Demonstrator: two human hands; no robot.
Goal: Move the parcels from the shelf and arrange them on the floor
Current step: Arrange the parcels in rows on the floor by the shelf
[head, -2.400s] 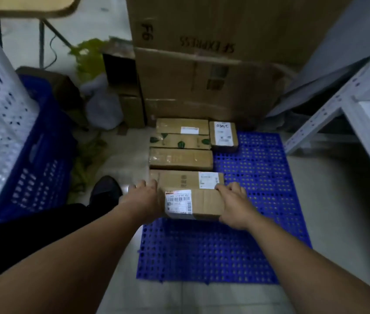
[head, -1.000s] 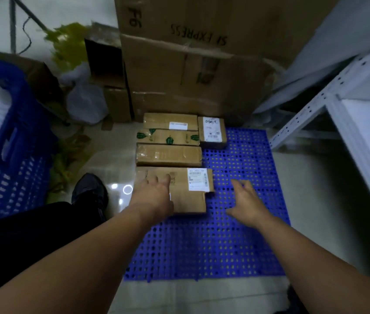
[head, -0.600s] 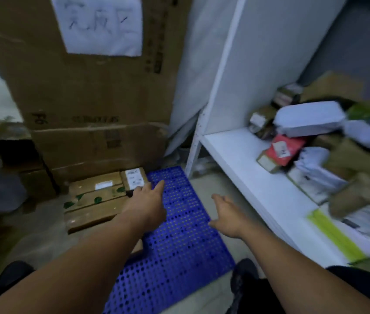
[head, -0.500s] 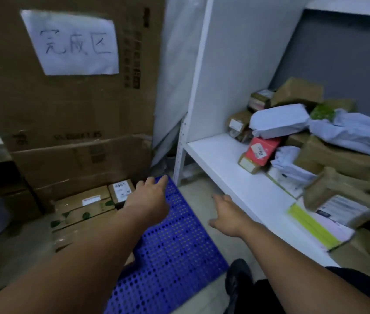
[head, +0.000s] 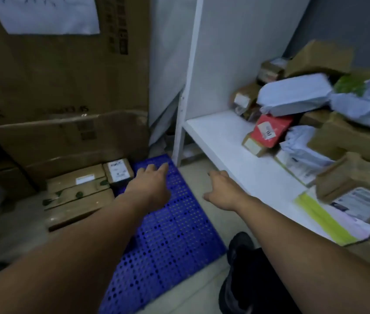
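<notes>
My left hand point(head: 150, 184) and right hand point(head: 221, 191) hover empty, fingers point(head: 162, 169) loosely spread, between parcels point(head: 77, 193) rowed at frame left and the shelf point(head: 224, 141) at frame right, ready to fetch another.

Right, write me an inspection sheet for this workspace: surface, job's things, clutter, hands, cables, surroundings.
Surface: blue perforated mat on a pale floor; its near part is bare.
Job's things: brown floor parcels in a row at the mat's far left edge, with a small labelled box beside them; shelf parcels not yet moved, including a red parcel.
Clutter: the shelf pile is jumbled, bags and boxes overlapping.
Hands: left hand open above the mat; right hand open near the white shelf; both hold nothing.
Cables: nothing seen.
Surroundings: large cardboard cartons behind the floor parcels; a black shoe beside the mat.
</notes>
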